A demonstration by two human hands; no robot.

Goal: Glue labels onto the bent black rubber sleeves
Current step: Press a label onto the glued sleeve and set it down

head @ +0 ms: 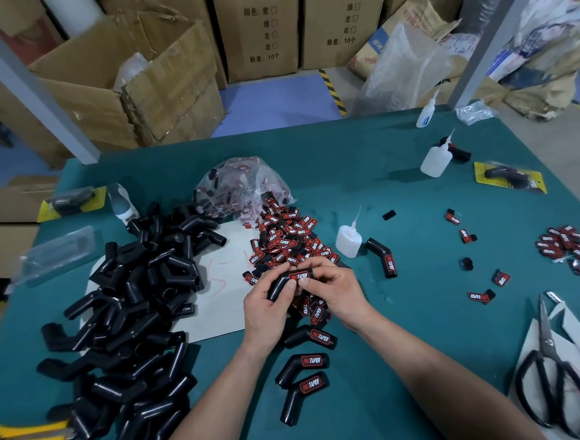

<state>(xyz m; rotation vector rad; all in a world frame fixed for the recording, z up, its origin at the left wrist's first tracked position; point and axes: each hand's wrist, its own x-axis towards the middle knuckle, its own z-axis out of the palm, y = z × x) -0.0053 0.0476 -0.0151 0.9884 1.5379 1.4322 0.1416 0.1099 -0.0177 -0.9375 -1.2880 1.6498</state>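
A bent sleeve (279, 287) is held above the table (409, 331) by both hands. Its lower leg is gripped by the left hand (265, 309). The label (301, 275) on its upper leg is seemingly pressed down by the thumb of the right hand (340, 293), whose fingers are curled round that end. Three labelled sleeves (312, 361) are laid just below, and bare sleeves (133, 299) are piled at left.

Black sleeves (124, 320), red-black labels (292, 242), teal table (364, 166)
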